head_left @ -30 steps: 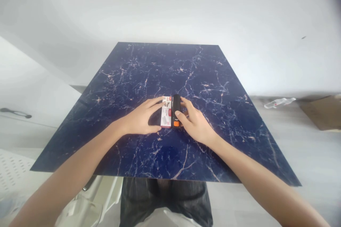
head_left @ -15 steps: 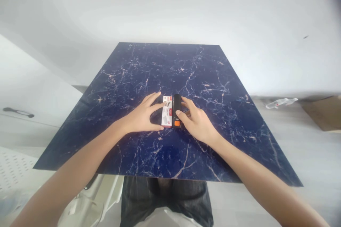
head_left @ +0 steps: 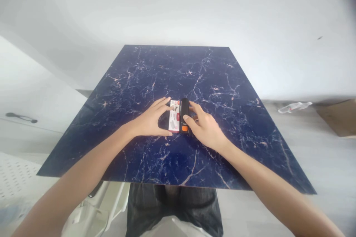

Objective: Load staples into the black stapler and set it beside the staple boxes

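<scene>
the tabletop [head_left: 167, 70] is deep blue, marbled with branching white veins and pinkish flecks. the small box [head_left: 174, 122] is white with red patches and grey pictures; the slim device [head_left: 184, 107] is black with one bright orange block [head_left: 184, 128]. trousers [head_left: 175, 205] black, wall [head_left: 178, 3] pale grey-white, floor [head_left: 236, 214] light grey, carton [head_left: 340, 120] brown, handle [head_left: 20, 117] dark grey.

A plain, pale wall [head_left: 178, 7] fills the top of my view, marked by one small dark spot [head_left: 319, 37] on the right. Below it I see a dark blue table [head_left: 172, 70], its marbled top veined in white. To the right, pale grey floor [head_left: 319, 159] carries a brown box [head_left: 338, 118] near the wall. At left I have a white panel with a dark handle [head_left: 20, 117], perhaps a cabinet; it's too blurred to be sure. The light is bright and soft.
</scene>
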The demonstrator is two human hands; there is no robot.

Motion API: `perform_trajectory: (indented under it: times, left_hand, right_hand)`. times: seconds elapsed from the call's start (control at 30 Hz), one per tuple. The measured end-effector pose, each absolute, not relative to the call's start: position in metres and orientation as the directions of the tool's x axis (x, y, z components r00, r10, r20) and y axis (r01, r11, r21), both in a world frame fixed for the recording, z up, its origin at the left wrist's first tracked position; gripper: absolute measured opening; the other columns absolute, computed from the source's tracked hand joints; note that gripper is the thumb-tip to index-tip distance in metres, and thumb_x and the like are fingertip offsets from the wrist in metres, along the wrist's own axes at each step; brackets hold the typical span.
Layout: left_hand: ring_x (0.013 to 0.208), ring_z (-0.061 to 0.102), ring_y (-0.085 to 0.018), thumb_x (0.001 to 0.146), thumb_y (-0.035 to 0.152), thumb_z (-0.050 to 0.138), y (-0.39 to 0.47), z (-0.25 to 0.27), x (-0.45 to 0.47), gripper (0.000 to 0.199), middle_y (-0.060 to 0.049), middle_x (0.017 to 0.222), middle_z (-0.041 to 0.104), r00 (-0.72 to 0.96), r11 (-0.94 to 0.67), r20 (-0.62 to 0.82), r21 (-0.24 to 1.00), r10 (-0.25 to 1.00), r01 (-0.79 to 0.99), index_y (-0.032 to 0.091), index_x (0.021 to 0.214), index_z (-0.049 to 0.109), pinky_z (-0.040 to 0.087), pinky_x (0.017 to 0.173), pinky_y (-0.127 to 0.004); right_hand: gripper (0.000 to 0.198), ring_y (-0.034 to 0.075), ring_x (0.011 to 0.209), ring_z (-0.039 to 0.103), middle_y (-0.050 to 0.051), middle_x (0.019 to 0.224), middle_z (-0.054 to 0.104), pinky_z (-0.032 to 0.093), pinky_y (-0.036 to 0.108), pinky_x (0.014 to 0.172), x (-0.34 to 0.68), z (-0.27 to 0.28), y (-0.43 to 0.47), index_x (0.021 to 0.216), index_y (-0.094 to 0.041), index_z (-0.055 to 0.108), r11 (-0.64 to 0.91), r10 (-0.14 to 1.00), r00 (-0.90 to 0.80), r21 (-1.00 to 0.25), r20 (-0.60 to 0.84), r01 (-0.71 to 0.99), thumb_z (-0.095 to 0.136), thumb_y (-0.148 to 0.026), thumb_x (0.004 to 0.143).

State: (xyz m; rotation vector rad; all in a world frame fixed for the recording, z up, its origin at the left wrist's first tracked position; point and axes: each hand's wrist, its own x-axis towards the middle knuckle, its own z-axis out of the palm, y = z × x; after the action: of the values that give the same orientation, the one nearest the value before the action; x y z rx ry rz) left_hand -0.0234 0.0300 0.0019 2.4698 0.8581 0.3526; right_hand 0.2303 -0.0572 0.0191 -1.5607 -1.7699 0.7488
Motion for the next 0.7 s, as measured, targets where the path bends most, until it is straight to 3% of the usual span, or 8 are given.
perform_trajectory:
  times: [0.23, 0.47, 0.7]
  left_hand:
    - [0.158, 0.027, -0.043, 0.069, 0.05, 0.092, 0.0339, 0.0039, -0.0203, 0.094, -0.015, 0.171, 0.032, 0.772, -0.681, 0.112, 0.562, 0.625, 0.469, 0.029, 0.15, 0.049, 0.031, 0.123, -0.071]
    - [0.159, 0.023, -0.044, 0.068, 0.05, 0.093, 0.0316, 0.0069, -0.0174, 0.098, -0.017, 0.168, 0.035, 0.759, -0.651, 0.07, 0.568, 0.647, 0.503, 0.026, 0.151, 0.047, 0.032, 0.124, -0.07]
    - [0.154, 0.034, -0.043, 0.066, 0.053, 0.093, 0.0338, 0.0065, -0.0177, 0.094, -0.016, 0.165, 0.04, 0.766, -0.67, 0.085, 0.553, 0.637, 0.496, 0.026, 0.146, 0.052, 0.034, 0.123, -0.066]
  right_hand:
    - [0.056, 0.027, 0.091, 0.08, 0.012, 0.142, 0.07, 0.064, 0.05, 0.091, 0.2301, 0.0184, -0.0576, 0.155, -0.024, 0.044, 0.134, 0.991, -0.076, -0.76, 0.112, 0.636, 0.052, -0.039, 0.102]
    - [0.055, 0.026, 0.091, 0.08, 0.012, 0.142, 0.07, 0.063, 0.047, 0.091, 0.2301, 0.0204, -0.0574, 0.155, -0.023, 0.044, 0.119, 0.993, -0.068, -0.755, 0.098, 0.644, 0.052, -0.039, 0.102]
    - [0.072, 0.029, 0.094, 0.08, 0.01, 0.135, 0.074, 0.065, 0.045, 0.087, 0.2238, 0.0252, -0.0638, 0.153, -0.024, 0.045, 0.129, 0.991, -0.059, -0.744, 0.12, 0.656, 0.071, -0.036, 0.087]
